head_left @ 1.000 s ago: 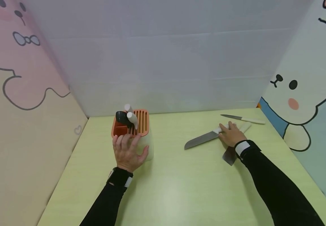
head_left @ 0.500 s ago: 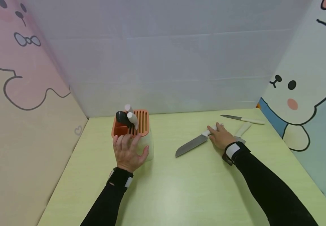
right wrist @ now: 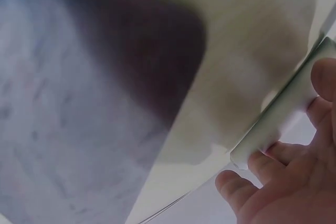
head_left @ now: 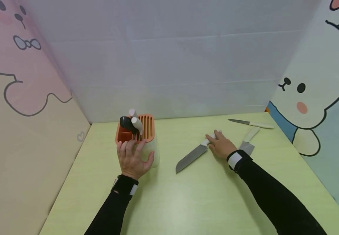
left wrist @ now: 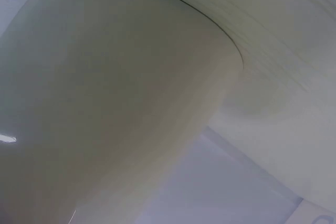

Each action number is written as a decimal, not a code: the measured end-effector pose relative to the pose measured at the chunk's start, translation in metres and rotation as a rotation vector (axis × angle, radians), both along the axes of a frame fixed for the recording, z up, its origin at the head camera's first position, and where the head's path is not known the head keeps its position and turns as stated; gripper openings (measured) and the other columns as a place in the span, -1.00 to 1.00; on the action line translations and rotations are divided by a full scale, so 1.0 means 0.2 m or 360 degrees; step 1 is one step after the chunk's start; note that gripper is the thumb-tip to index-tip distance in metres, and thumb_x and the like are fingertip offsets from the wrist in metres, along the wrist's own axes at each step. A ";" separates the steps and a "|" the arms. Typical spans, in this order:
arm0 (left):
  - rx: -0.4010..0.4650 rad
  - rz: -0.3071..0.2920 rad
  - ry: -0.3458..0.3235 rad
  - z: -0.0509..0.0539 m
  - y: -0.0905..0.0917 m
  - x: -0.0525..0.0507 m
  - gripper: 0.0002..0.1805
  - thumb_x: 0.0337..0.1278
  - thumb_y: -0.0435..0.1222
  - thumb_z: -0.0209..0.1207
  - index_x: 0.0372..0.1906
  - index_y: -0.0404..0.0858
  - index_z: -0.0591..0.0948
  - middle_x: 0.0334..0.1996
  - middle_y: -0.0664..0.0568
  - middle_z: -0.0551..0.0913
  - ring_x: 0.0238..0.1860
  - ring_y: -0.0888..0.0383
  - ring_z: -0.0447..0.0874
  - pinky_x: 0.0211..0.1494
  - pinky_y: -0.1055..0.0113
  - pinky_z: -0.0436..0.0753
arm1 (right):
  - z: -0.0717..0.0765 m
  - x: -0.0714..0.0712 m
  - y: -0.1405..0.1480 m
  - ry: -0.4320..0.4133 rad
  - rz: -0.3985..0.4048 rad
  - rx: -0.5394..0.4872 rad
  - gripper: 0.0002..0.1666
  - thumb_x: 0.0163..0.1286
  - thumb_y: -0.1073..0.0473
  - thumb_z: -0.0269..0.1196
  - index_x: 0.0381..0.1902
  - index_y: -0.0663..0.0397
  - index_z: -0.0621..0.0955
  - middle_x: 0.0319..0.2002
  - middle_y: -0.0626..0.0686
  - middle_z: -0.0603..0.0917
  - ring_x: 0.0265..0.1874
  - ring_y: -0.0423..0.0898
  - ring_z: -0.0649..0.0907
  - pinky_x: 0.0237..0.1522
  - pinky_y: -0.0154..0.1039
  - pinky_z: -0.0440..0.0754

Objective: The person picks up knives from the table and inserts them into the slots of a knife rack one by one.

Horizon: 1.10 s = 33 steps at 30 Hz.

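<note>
Two bare hands over a pale green table (head_left: 175, 202), both in black sleeves with a dark band round each wrist. At the left hand (head_left: 133, 162), fingers apart, laid along the front of a pale knife holder (head_left: 148, 129), with fingertips at the orange rim and thumb out to the side. In the slotted orange top, two white handles (head_left: 137, 124) and a black handle (head_left: 127, 123), close together; beside the slots, an open orange compartment (head_left: 125, 136). At the right hand (head_left: 223, 146), fingers clamped on the handle of a large knife (head_left: 195, 155), with the blade toward the left and the near edge, well apart from the holder. Just beside the right wrist, a cleaver (head_left: 247, 147), flat on the table, partly hidden; farther back, a small knife (head_left: 253, 124) with tip to the left. Behind the table, a pale lilac wall (head_left: 169, 65); to the right, a cartoon face (head_left: 304, 94).
</note>
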<state>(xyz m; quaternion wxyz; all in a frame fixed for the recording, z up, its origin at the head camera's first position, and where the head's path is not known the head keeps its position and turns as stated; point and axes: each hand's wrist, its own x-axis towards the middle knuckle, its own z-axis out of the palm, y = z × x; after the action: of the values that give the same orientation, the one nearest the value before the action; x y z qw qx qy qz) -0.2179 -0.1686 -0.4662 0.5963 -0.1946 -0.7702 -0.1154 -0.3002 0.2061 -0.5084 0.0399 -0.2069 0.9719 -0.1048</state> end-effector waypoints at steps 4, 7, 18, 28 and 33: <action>0.0002 -0.0005 0.0005 0.00 0.00 0.00 -0.48 -0.18 -0.02 0.18 -0.05 -0.22 0.58 -0.14 -0.21 0.44 -0.06 -0.14 0.34 0.09 -0.16 0.26 | 0.00 0.02 -0.04 0.0026 0.0056 -0.0014 -0.37 0.47 0.08 0.04 0.45 0.03 0.26 0.41 0.48 0.04 0.37 0.41 0.11 0.18 0.24 0.34; 0.0005 -0.0004 -0.0001 0.00 0.01 0.00 -0.48 -0.18 -0.03 0.18 -0.05 -0.22 0.58 -0.14 -0.21 0.44 -0.06 -0.14 0.34 0.10 -0.15 0.26 | 0.00 0.03 -0.06 0.0036 0.0083 -0.0025 -0.38 0.47 0.07 0.04 0.45 0.03 0.27 0.41 0.47 0.05 0.37 0.40 0.12 0.20 0.22 0.33; -0.0004 0.0004 -0.0005 0.00 0.01 0.01 -0.47 -0.19 -0.03 0.19 -0.04 -0.22 0.57 -0.13 -0.21 0.44 -0.05 -0.15 0.34 0.09 -0.16 0.26 | 0.01 0.10 -0.14 0.0107 0.0247 -0.0066 -0.44 0.48 0.06 0.04 0.37 0.09 0.38 0.37 0.48 0.16 0.32 0.43 0.22 0.23 0.17 0.33; -0.0001 -0.0002 -0.0020 0.01 0.01 0.01 -0.47 -0.20 -0.04 0.19 -0.04 -0.22 0.56 -0.14 -0.22 0.44 -0.05 -0.15 0.34 0.11 -0.14 0.25 | 0.00 0.11 -0.16 0.0172 0.0177 -0.0080 -0.49 0.45 0.02 0.09 0.31 0.01 0.48 0.35 0.41 0.25 0.31 0.38 0.27 0.24 0.23 0.28; -0.0005 0.0008 -0.0038 0.01 0.00 0.02 -0.47 -0.20 -0.04 0.18 -0.04 -0.22 0.56 -0.13 -0.22 0.44 -0.05 -0.15 0.33 0.10 -0.15 0.25 | 0.00 0.11 -0.16 0.0244 0.0091 -0.0075 -0.53 0.41 -0.03 0.14 0.24 -0.09 0.55 0.29 0.34 0.36 0.26 0.33 0.35 0.12 0.34 0.33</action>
<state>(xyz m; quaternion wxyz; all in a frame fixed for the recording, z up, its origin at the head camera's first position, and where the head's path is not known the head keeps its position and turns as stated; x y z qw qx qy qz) -0.2147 -0.1677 -0.4642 0.5869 -0.1923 -0.7780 -0.1151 -0.2774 0.1746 -0.5085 -0.0367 -0.2427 0.9631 -0.1104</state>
